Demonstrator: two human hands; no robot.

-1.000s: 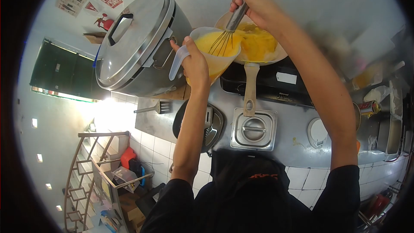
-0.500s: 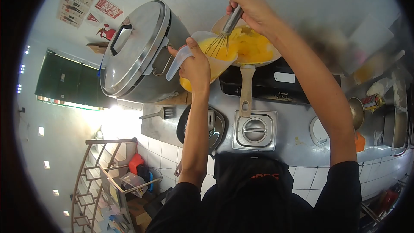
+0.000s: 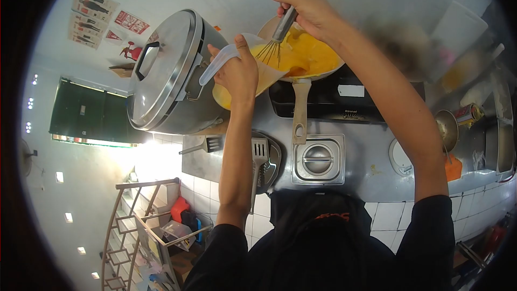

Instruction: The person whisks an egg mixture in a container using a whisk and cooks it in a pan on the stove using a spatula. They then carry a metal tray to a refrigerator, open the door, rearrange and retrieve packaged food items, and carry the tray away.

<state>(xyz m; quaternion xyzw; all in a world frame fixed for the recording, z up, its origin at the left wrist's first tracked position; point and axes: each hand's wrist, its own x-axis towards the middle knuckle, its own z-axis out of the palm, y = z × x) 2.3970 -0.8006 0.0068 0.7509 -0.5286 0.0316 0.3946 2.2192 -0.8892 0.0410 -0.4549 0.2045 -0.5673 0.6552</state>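
My left hand (image 3: 237, 73) is closed round the handle of a clear plastic jug (image 3: 265, 78), which is tilted toward the pan with yellow liquid inside. My right hand (image 3: 307, 11) grips the metal handle of a whisk (image 3: 284, 24), its wires at the jug's mouth. Yellow egg-like mixture (image 3: 312, 54) spreads over the light-coloured frying pan (image 3: 336, 67), whose beige handle (image 3: 300, 105) points toward me. The pan sits on a black gas stove (image 3: 328, 109).
A large steel cooker (image 3: 167, 70) stands left of the jug. Nearer me are a lidded steel container (image 3: 318, 160), a slotted spatula (image 3: 260, 153) over a dark pan (image 3: 272, 170), and a grey brush-like tool (image 3: 207, 145). A round white lid (image 3: 399, 159) lies right.
The jug has tipped further, and more yellow mixture now covers the pan. Both hands and the whisk have shifted slightly left. The camera view has also shifted.
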